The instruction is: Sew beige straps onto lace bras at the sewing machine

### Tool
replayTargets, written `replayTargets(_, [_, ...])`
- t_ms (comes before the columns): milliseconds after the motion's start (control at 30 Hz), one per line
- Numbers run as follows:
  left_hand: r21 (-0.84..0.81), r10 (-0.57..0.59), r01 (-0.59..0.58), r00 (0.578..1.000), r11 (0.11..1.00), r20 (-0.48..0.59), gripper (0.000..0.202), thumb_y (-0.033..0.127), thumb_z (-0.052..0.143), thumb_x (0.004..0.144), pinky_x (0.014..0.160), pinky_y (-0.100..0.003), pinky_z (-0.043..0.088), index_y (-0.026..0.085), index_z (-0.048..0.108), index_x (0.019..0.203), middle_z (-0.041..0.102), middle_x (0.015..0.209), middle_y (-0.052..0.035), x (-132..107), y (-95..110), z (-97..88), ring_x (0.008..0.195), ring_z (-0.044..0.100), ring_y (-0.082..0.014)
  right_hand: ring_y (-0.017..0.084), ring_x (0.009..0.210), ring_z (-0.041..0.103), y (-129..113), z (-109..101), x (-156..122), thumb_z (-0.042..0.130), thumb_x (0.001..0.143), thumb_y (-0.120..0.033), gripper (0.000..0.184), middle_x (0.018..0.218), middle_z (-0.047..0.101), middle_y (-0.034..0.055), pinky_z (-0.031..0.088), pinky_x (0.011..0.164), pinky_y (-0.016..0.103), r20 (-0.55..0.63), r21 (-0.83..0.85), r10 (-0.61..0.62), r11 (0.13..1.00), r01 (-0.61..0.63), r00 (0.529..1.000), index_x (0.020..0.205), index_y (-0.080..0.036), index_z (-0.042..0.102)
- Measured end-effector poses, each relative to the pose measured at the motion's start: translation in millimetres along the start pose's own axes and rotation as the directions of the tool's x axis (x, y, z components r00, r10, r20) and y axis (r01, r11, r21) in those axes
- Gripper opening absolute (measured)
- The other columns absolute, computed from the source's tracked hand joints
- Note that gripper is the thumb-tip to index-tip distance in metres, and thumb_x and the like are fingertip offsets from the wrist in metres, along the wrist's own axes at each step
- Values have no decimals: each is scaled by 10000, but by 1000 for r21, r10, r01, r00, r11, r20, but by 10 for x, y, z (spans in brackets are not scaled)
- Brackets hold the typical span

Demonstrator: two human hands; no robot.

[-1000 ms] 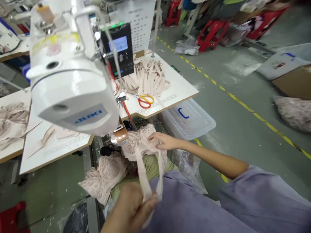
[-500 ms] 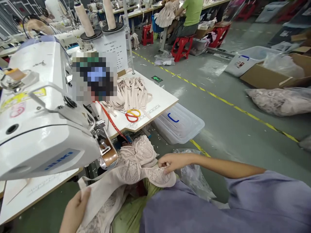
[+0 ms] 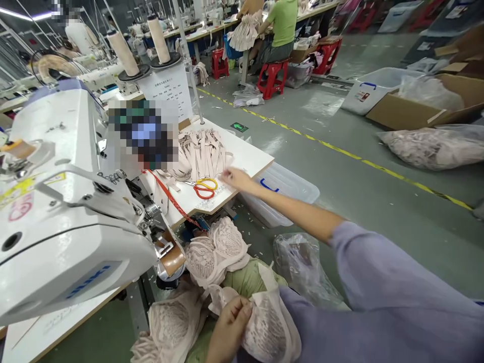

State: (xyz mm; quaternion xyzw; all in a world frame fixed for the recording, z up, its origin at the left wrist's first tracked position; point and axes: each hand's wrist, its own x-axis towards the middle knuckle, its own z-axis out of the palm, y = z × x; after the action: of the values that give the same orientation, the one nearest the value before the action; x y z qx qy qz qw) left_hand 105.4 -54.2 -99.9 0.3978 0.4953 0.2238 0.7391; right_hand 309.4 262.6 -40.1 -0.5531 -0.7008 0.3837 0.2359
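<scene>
Pinching a beige lace bra (image 3: 271, 322) between thumb and fingers, the left hand (image 3: 231, 322) sits at the bottom centre of the frame. Near mid-frame, the right hand (image 3: 237, 180), fingers curled, is beside a pile of beige straps (image 3: 204, 154) and red-and-yellow-handled scissors (image 3: 206, 191); whether it grips a strap cannot be told. A white JUKI sewing machine (image 3: 75, 247) fills the left side.

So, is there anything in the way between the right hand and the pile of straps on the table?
Nothing I can see: the right hand is by the edge of the pile of straps. The red and yellow scissors lie beside the hand on the table, not in between. Whether it touches one, I can't tell.
</scene>
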Motion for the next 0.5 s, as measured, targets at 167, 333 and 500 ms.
replayTargets(167, [-119, 88, -92, 995, 989, -41, 482, 631, 687, 780, 629, -243, 311, 158, 606, 825, 486, 702, 16, -113, 69, 11, 659, 403, -116, 273, 1051, 566, -69, -177, 1091, 632, 858, -430, 318, 1099, 637, 158, 433, 870, 341, -338, 72, 256, 966, -247, 905, 941, -124, 615])
replayTargets(333, [-412, 43, -140, 971, 900, -234, 349, 475, 770, 760, 665, -238, 370, 160, 623, 795, 573, 719, 5, -182, 126, -70, 679, 483, -118, 209, 831, 566, -95, -78, 1198, 665, 808, -291, 202, 810, 617, 57, 429, 744, 295, -421, 241, 313, 943, -228, 851, 711, -177, 529])
replayTargets(500, [-496, -89, -148, 902, 855, -423, 354, 486, 795, 721, 689, -269, 419, 160, 669, 778, 623, 670, -11, -245, 311, -189, 657, 556, -152, 124, 664, 489, -267, -69, 918, 547, 925, -465, 323, 665, 488, -27, 419, 627, 222, -459, 384, 226, 923, -38, 860, 749, -199, 489])
